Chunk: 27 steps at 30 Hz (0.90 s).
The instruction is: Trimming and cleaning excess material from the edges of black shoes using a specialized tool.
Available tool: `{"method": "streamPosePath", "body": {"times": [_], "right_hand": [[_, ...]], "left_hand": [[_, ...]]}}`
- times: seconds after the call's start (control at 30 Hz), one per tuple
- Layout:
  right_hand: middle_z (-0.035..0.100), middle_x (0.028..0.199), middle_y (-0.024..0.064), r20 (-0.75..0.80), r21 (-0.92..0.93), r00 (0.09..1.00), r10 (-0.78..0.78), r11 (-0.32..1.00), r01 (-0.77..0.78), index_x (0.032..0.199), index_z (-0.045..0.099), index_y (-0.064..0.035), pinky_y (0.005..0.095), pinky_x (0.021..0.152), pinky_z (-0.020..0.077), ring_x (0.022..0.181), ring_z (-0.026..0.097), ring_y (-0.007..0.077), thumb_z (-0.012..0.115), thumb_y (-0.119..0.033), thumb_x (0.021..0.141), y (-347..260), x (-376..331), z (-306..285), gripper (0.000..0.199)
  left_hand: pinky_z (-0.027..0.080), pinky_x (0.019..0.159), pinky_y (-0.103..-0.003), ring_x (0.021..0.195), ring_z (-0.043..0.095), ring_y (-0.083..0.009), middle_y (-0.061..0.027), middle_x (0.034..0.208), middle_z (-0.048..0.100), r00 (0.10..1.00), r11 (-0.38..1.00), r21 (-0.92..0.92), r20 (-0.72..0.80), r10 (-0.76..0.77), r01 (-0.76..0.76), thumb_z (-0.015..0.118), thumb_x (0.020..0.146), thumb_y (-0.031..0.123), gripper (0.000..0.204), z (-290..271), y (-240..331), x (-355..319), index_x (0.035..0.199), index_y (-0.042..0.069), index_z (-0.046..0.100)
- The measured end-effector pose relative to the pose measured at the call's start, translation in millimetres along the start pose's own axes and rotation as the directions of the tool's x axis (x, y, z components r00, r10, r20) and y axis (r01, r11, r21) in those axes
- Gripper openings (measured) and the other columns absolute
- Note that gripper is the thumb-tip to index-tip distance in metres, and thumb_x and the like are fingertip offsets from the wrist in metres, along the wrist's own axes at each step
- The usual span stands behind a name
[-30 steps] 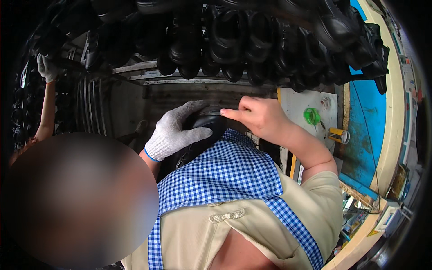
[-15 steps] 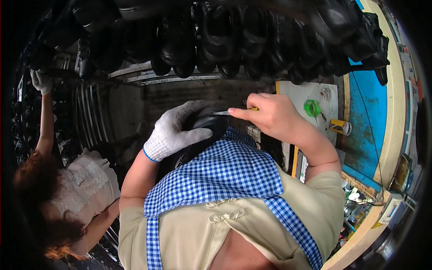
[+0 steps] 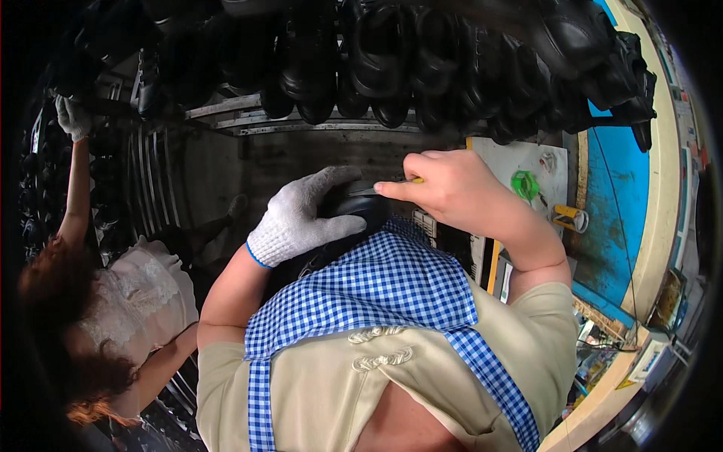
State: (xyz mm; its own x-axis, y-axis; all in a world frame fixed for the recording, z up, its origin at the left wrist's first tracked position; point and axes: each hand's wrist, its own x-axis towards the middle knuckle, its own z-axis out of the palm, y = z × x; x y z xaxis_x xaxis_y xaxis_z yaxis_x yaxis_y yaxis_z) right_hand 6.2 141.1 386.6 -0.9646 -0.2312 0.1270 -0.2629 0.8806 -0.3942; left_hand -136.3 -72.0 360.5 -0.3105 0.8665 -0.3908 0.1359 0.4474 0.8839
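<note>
My left hand (image 3: 300, 217), in a white knitted glove with a blue cuff edge, is closed around a black shoe (image 3: 363, 206). The shoe is held in front of my blue checked apron (image 3: 361, 290), and the glove and apron hide much of it. My bare right hand (image 3: 456, 192) grips a slim knife (image 3: 363, 192). Some yellow of its handle shows between my fingers, and my index finger stretches along it. The blade points left and lies at the shoe's upper surface; whether it touches cannot be made out.
Rows of black shoes (image 3: 380, 56) hang over metal rails (image 3: 324, 124) ahead. To the right, a white board (image 3: 550, 169) carries a green tape dispenser (image 3: 524, 184), with a yellow can (image 3: 570, 218) beside it. At the left, another person (image 3: 139, 294) raises a gloved hand (image 3: 73, 118) toward a rack.
The knife and my right hand have shifted slightly left over the shoe. My left hand moved a little right, still holding the shoe.
</note>
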Motion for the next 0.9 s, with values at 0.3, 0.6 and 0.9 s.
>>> {"method": "streamPosePath", "body": {"times": [0.3, 0.6, 0.9], "right_hand": [[0.058, 0.084, -0.0004, 0.058, 0.687, 0.938, 0.340, 0.668, -0.285, 0.119, 0.065, -0.0084, 0.0226, 0.057, 0.0408, 0.066, 0.049, 0.0048, 0.076, -0.003, 0.073, 31, 6, 50, 0.047], [0.066, 0.109, 0.0100, 0.280, 0.874, 0.908, 0.311, 0.308, -0.375, 0.125, 0.055, -0.0023, 0.0309, 0.089, 0.0503, 0.100, 0.064, 0.0186, 0.081, -0.028, 0.077, 3, 78, 152, 0.060], [0.063, 0.105, 0.0057, 0.559, 0.816, 0.542, 0.628, -0.299, -0.495, 0.112, 0.056, -0.0025, 0.0281, 0.080, 0.0515, 0.093, 0.062, 0.0141, 0.076, -0.025, 0.083, 27, 92, 221, 0.042]], "left_hand": [[0.048, 0.095, -0.034, 0.107, 0.063, -0.0256, -0.0175, 0.114, 0.065, 0.991, 0.991, -0.119, -0.115, -0.072, 0.058, 0.080, 0.069, 0.029, 0.069, -23, -28, -12, 0.127, 0.001, 0.055], [0.044, 0.099, -0.033, 0.109, 0.056, -0.0210, -0.0122, 0.118, 0.060, 0.973, 0.784, -0.620, -0.169, -0.159, 0.020, 0.084, 0.068, 0.024, 0.073, -44, -80, -29, 0.129, 0.000, 0.051], [0.033, 0.112, -0.044, 0.141, 0.029, -0.0311, -0.0089, 0.154, 0.027, 0.951, 0.112, -0.978, -0.199, -0.235, -0.176, 0.071, 0.080, 0.047, 0.094, -4, -243, -152, 0.151, 0.010, 0.022]]}}
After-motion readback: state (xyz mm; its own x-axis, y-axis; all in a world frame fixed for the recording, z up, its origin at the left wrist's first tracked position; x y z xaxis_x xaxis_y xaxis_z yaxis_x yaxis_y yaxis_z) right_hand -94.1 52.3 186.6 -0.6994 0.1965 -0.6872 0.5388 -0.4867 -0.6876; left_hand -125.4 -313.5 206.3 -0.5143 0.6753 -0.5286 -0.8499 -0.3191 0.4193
